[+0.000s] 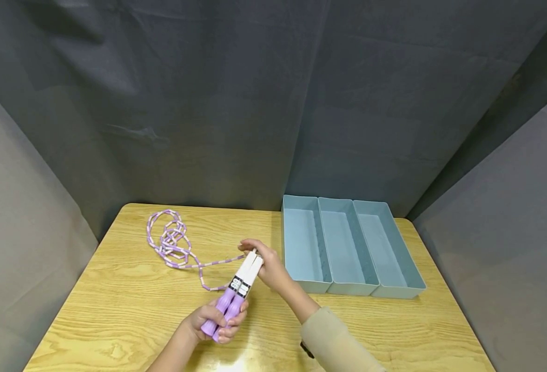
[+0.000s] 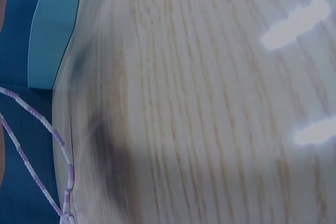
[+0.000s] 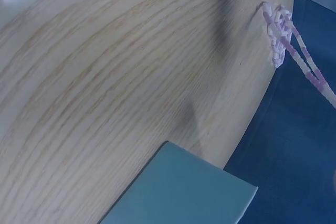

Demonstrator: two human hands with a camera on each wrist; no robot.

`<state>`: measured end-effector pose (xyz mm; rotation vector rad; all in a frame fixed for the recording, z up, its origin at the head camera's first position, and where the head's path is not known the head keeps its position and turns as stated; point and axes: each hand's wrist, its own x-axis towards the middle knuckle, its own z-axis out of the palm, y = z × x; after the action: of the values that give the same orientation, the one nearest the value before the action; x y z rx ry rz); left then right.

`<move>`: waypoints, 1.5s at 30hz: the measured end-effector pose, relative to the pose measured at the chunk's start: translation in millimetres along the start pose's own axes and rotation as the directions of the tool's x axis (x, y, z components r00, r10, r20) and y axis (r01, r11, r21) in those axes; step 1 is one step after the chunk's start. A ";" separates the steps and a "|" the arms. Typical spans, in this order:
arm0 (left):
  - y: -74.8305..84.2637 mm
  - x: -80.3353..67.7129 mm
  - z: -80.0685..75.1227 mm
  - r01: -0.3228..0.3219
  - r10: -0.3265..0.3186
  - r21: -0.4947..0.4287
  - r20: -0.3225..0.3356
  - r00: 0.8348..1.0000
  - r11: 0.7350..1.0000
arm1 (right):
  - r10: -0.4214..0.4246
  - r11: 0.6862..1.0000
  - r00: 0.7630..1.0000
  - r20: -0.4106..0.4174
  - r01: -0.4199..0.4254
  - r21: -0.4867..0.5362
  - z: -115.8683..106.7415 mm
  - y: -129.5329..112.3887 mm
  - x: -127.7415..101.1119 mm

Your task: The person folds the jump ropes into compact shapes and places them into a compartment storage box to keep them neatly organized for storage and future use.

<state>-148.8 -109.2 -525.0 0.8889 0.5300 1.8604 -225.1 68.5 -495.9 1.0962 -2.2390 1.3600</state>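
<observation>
A jump rope has two purple handles (image 1: 232, 304) with white ends and black bands, held side by side and tilted above the table. My left hand (image 1: 211, 321) grips both by their purple lower parts. At the white tips is my right hand (image 1: 268, 264), its fingers bent over them; whether they pinch the rope or tips is hidden. The purple-and-white beaded cord (image 1: 173, 243) lies in a tangled heap at the table's left rear, with two strands running up towards the handles. Cord strands (image 2: 39, 116) cross the left wrist view, and others (image 3: 304, 66) the right.
To the right stands a blue-grey tray (image 1: 329, 284) with three long compartments, close beside my right hand. The wooden table (image 1: 110, 305) has a dark curtain (image 1: 217, 103) behind it and pale cloth panels at both sides.
</observation>
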 end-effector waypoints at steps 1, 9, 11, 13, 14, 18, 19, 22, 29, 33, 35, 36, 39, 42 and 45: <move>0.1 0.5 0.2 -0.001 0.001 0.000 0.004 1.000 1.000 | 0.013 0.999 1.000 -0.005 -0.013 0.039 0.4 -0.7 0.6; 3.0 3.3 3.2 0.003 -0.003 -0.011 0.014 1.000 1.000 | 0.163 0.919 0.986 0.017 -0.158 0.361 -7.8 -26.6 8.3; 4.1 3.6 3.8 0.003 -0.003 -0.016 0.015 1.000 1.000 | 0.213 0.895 0.977 0.031 -0.207 0.394 -8.7 -28.4 9.0; 5.0 3.6 4.1 0.005 -0.005 -0.021 0.017 1.000 1.000 | 0.265 0.866 0.963 0.052 -0.261 0.426 -9.6 -29.3 9.3; 5.3 3.7 4.2 0.006 -0.006 -0.022 0.019 1.000 1.000 | 0.288 0.855 0.956 0.063 -0.286 0.433 -9.9 -29.0 9.3; 6.2 4.3 3.5 0.009 -0.008 -0.020 0.028 1.000 1.000 | 0.346 0.829 0.931 0.115 -0.361 0.426 -11.6 -25.8 7.7; 6.5 4.5 3.1 0.009 -0.008 -0.019 0.031 0.999 1.000 | 0.354 0.828 0.927 0.124 -0.373 0.418 -12.1 -24.6 7.1; 7.4 4.9 2.3 0.010 -0.009 -0.017 0.033 0.999 1.000 | 0.378 0.825 0.915 0.142 -0.403 0.397 -13.8 -20.9 5.2; 9.5 6.4 3.6 0.012 -0.011 -0.026 0.023 1.000 1.000 | 0.458 0.762 0.866 0.202 -0.500 0.413 -11.1 0.9 -3.3; 11.5 7.3 4.4 0.005 -0.004 -0.039 0.019 1.000 0.999 | 0.480 0.720 0.843 0.244 -0.537 0.440 -9.4 8.2 -6.8; 12.9 7.8 3.7 -0.002 0.003 -0.051 0.025 1.000 0.999 | 0.464 0.708 0.844 0.268 -0.535 0.461 -9.4 10.1 -8.0; 13.5 8.1 3.1 -0.006 0.008 -0.057 0.028 1.000 0.998 | 0.456 0.701 0.845 0.279 -0.534 0.472 -9.3 11.0 -8.4; 15.7 9.5 1.1 -0.022 0.023 -0.063 0.030 0.999 0.998 | 0.429 0.696 0.854 0.294 -0.520 0.496 -9.6 13.5 -10.7; 17.5 10.5 -0.2 -0.030 0.031 -0.060 0.023 0.999 0.998 | 0.426 0.683 0.855 0.296 -0.518 0.514 -10.1 15.0 -12.3; 17.6 11.1 -0.7 -0.031 0.032 -0.059 0.016 0.999 0.998 | 0.432 0.676 0.852 0.295 -0.523 0.520 -10.3 16.4 -13.2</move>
<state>-162.6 -106.8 -509.5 0.8782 0.4510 1.8860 -229.7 87.5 -508.7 0.7910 -2.3781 2.3935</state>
